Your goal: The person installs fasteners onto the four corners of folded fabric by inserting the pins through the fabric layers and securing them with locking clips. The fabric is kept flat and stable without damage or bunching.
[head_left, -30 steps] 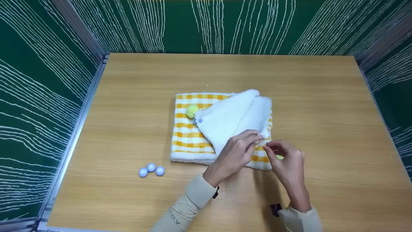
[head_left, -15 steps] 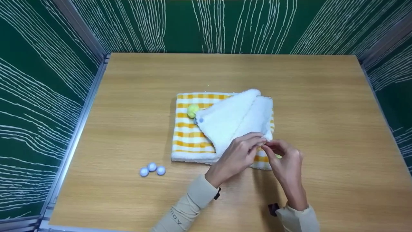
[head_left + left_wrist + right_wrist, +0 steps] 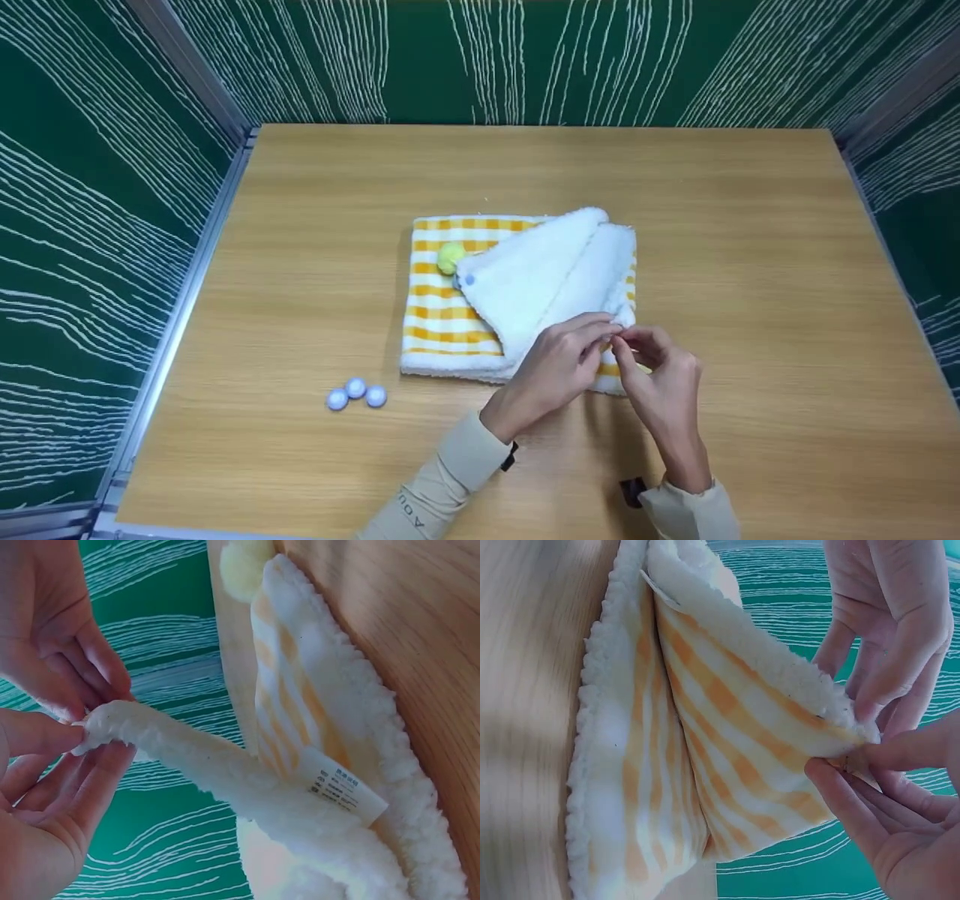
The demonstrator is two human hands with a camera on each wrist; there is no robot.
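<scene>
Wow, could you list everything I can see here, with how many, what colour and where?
Checked cloth: one, yellow and white with white fleece, folded on the table
Pom-poms: at least two, yellow-green, one at the cloth's left, one mostly hidden by the right hand
Dot: at least one, blue, on the fleece's left corner
Label: one, white with dark print, on the cloth
Balls: three, pale lilac-blue, left of the hands
Table: one, wood-brown, beneath everything
Walls: three, green with white lines, around the table
Sleeves: two, beige, on the forearms
Left hand: one, pinching the cloth's edge
Right hand: one, pinching it alongside
</scene>
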